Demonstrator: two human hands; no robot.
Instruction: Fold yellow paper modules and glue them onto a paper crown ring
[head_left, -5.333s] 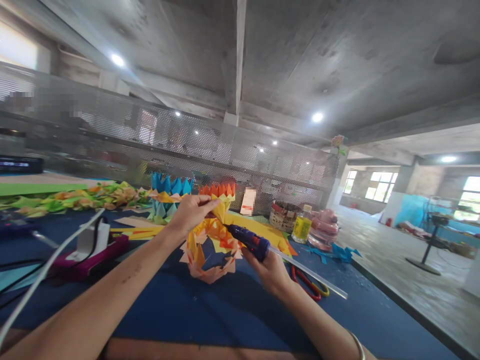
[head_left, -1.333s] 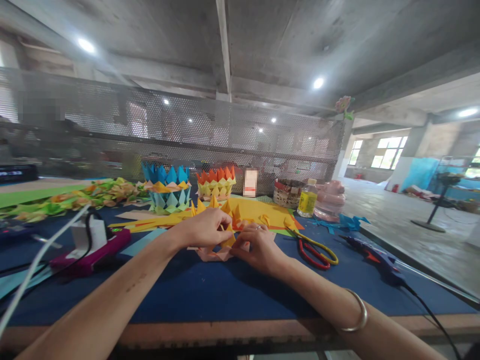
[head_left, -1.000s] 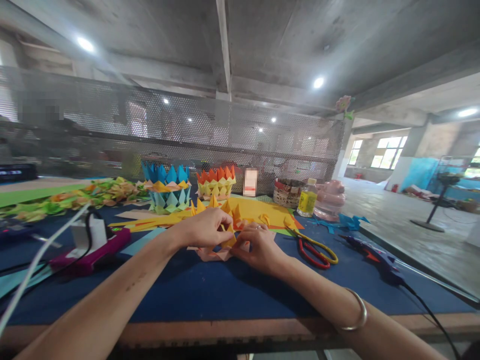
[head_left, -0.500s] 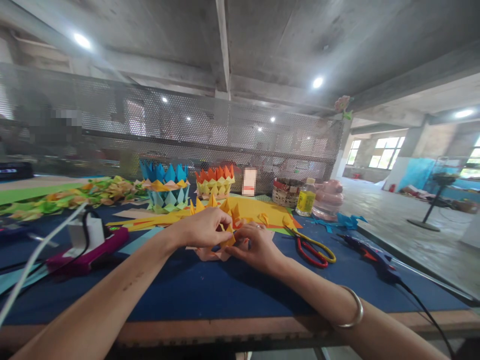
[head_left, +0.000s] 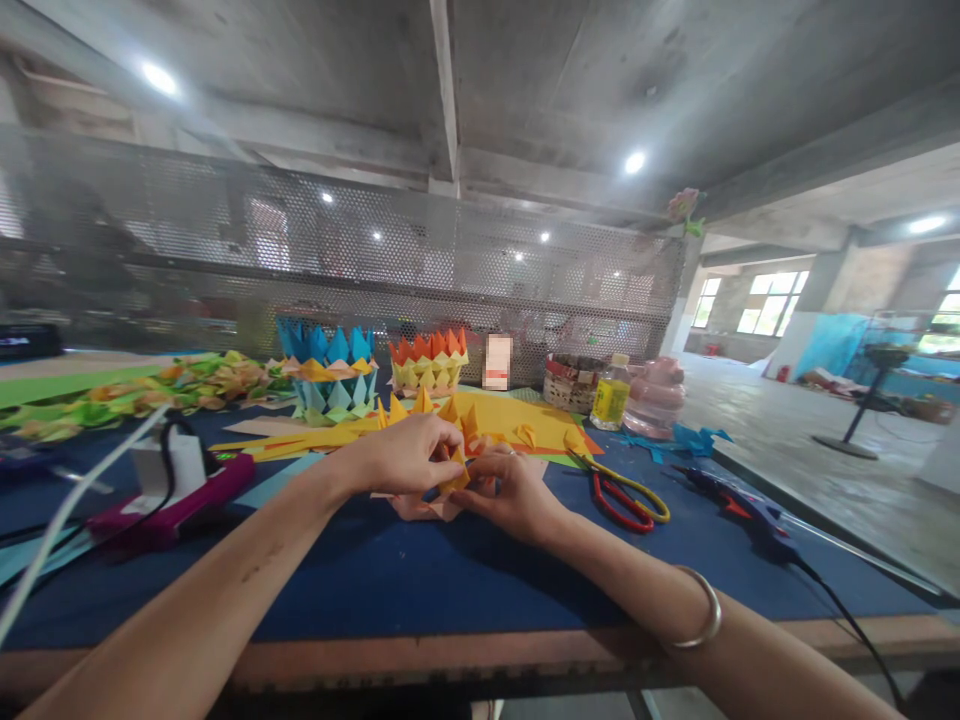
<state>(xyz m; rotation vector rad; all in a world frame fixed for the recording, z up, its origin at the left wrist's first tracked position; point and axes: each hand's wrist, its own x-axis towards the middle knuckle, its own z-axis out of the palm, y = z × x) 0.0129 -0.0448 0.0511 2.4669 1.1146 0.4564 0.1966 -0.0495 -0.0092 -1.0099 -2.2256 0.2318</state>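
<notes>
My left hand (head_left: 415,448) pinches a yellow folded paper piece (head_left: 456,478) between thumb and fingers. Close against it on the right, my right hand (head_left: 517,492) has its fingertips closed on the same piece. Beneath both hands sits a ring of folded pink paper (head_left: 418,508), partly covered by my fingers. Yellow paper points (head_left: 424,400) stand up along its far side. Loose yellow folded pieces (head_left: 526,435) lie just beyond my right hand.
Scissors with red and yellow handles (head_left: 626,500) and a glue gun (head_left: 739,510) lie to the right. Two finished-looking paper baskets, blue (head_left: 334,385) and orange (head_left: 429,365), stand behind. A bottle (head_left: 611,395) is at back right, a purple power strip (head_left: 176,500) at left.
Both hands keep nearly the same place and grip on the yellow folded paper piece. The whole view has shifted very slightly.
</notes>
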